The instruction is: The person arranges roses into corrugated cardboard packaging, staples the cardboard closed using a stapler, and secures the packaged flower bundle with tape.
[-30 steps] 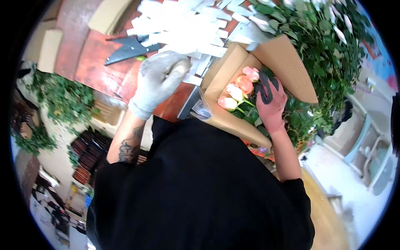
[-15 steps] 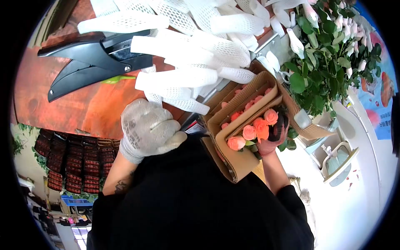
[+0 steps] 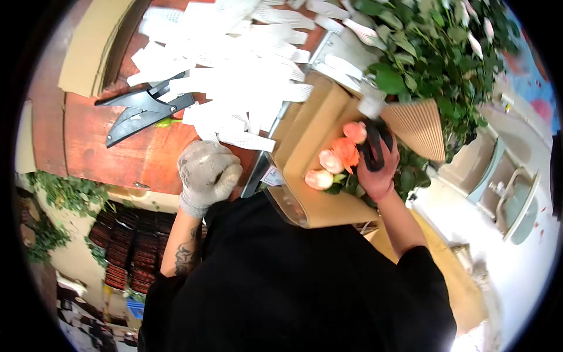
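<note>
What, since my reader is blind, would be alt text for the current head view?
Four peach-pink roses lie in corrugated cardboard, the person's red-and-black-gloved right hand beside them. The left hand, grey-gloved, is curled by a red worktop with white mesh sleeves and a black plier-style tool.

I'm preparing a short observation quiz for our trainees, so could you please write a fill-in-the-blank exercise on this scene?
1. The black tool lies nearer to the person's ____ hand.
2. Beside the right hand, ____ rose heads can be seen.
3. The sleeves heaped on the table are coloured ____.

Missing words: left; four; white.
</note>
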Demonstrator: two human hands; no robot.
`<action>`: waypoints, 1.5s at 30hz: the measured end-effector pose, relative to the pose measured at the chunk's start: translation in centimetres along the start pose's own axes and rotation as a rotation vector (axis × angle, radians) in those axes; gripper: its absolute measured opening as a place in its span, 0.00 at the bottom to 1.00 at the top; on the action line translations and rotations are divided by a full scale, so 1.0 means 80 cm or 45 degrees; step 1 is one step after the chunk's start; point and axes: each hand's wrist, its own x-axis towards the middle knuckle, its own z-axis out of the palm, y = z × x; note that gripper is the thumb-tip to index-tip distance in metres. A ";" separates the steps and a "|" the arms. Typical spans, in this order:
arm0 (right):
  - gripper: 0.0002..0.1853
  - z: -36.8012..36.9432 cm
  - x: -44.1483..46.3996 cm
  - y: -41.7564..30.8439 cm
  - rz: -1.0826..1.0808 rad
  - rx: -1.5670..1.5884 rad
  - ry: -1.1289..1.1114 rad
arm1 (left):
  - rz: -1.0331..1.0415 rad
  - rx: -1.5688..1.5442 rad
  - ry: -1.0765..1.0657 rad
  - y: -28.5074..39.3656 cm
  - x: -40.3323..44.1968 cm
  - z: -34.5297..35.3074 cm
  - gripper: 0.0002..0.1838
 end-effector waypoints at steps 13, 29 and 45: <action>0.19 0.007 0.005 -0.009 0.040 -0.059 0.061 | 0.434 0.645 -0.765 0.226 0.105 0.023 0.24; 0.18 -0.021 0.011 -0.026 0.021 -0.283 -0.212 | 0.361 1.018 -0.864 0.235 0.090 0.068 0.28; 0.19 -0.162 0.024 -0.001 -0.237 0.026 0.322 | 0.292 0.991 -0.964 0.208 0.109 0.091 0.39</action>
